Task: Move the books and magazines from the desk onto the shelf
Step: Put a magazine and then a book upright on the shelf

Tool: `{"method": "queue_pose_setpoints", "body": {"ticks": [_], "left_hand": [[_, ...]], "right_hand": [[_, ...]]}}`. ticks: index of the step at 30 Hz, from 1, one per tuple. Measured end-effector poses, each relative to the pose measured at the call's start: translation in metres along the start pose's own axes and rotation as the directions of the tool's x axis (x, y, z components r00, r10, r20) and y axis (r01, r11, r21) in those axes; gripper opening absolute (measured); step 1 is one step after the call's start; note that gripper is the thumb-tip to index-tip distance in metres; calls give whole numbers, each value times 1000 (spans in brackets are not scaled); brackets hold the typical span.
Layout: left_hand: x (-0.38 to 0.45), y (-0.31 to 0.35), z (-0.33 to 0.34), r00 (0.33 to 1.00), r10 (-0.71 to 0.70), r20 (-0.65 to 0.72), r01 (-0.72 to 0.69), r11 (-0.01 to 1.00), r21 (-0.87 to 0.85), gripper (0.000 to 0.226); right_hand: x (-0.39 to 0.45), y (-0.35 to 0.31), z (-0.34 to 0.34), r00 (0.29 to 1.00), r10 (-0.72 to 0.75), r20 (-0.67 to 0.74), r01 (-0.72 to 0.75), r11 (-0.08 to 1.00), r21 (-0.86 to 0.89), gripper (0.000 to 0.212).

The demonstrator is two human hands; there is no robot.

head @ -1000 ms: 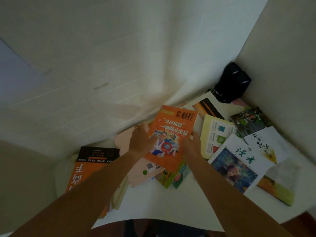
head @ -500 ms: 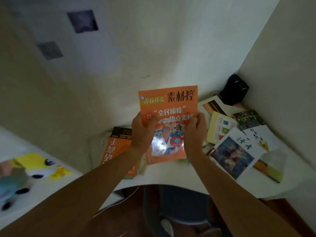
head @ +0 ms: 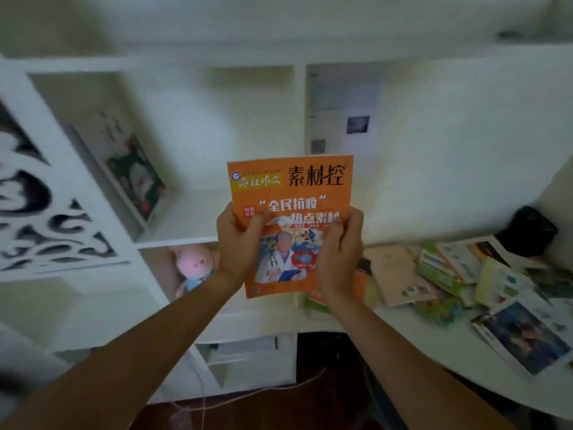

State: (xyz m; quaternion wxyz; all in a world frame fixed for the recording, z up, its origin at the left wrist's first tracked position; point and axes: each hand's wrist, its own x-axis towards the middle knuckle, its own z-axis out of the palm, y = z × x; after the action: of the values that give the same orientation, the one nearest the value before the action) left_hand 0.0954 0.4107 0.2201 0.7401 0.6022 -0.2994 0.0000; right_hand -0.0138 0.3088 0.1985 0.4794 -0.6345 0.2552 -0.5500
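Holding the orange magazine (head: pixel 293 212) upright before the white shelf (head: pixel 186 218), I have my left hand (head: pixel 235 246) and right hand (head: pixel 339 256) gripping its side edges, thumbs on the cover; other magazines (head: pixel 465 274) lie scattered on the desk (head: pixel 434 333).

Home study corner or bedroom, not an office. Evidence: white built-in shelf unit with open cubbies (head: pixel 192 212), white carved fretwork side panel (head: pixel 46 218), pink plush toy (head: pixel 195 265) tucked in a lower cubby, framed floral picture (head: pixel 136 178) leaning inside an upper one. White desk (head: pixel 434 339) carries a loose spread of colourful magazines and booklets (head: pixel 449 274). Plain white walls, dim domestic light.
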Motion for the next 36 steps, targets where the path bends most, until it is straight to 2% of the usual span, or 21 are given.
{"method": "queue_pose_setpoints", "body": {"ticks": [3, 6, 10, 12, 14, 16, 18, 20, 23, 26, 28, 29, 31, 33, 34, 36], "left_hand": [[18, 19, -54, 991, 33, -127, -31, 999, 14, 7], [35, 33, -93, 969, 78, -233, -61, 995, 83, 10], [59, 39, -119, 931, 110, -349, -47, 982, 185, 8], [74, 37, -122, 909, 115, -401, -25, 974, 224, 7], [91, 30, -126, 893, 100, -439, 4, 973, 230, 9], [108, 20, -130, 887, 53, -460, 45, 979, 199, 15], [124, 7, -133, 891, 0, -455, 78, 985, 152, 25], [138, -4, -134, 872, -11, -490, 95, 985, 147, 28], [150, -20, -135, 830, 36, -556, 124, 961, 247, 22], [155, -29, -137, 839, 89, -537, 127, 928, 351, 15], [157, -32, -138, 840, 117, -530, 129, 905, 406, 16], [158, -35, -139, 835, 129, -535, 149, 884, 444, 16], [155, -36, -136, 826, 106, -553, 241, 820, 518, 15], [151, -30, -137, 835, 82, -545, 354, 677, 645, 20], [149, -24, -141, 856, 90, -508, 388, 536, 750, 25], [147, -11, -154, 928, 45, -370, 360, 151, 921, 30]], "right_hand": [[-19, -21, 51, 988, -96, 118, 97, 995, -1, 10], [-25, -32, 100, 967, -136, 216, 145, 989, -27, 26], [-16, -36, 159, 947, -102, 303, 144, 982, -120, 36], [-3, -35, 185, 951, -70, 301, 150, 956, -251, 43], [10, -32, 207, 941, 8, 339, 108, 941, -321, 49], [20, -27, 223, 902, 109, 418, 41, 941, -335, 65], [26, -20, 235, 849, 196, 491, 8, 924, -381, 89], [29, -9, 246, 772, 184, 609, 61, 931, -360, 96], [26, 11, 261, 563, 111, 819, 96, 976, -198, 86], [13, 31, 273, 366, 176, 914, 66, 974, -215, 89], [4, 38, 281, 331, 210, 920, 91, 963, -252, 92], [1, 42, 287, 352, 209, 912, 153, 949, -277, 91], [-3, 41, 296, 405, 197, 893, 296, 896, -331, 82], [-3, 42, 304, 432, 183, 883, 358, 864, -354, 80], [-3, 42, 306, 427, 169, 888, 364, 867, -340, 80], [-2, 45, 309, 406, 137, 904, 335, 898, -286, 82]]}}
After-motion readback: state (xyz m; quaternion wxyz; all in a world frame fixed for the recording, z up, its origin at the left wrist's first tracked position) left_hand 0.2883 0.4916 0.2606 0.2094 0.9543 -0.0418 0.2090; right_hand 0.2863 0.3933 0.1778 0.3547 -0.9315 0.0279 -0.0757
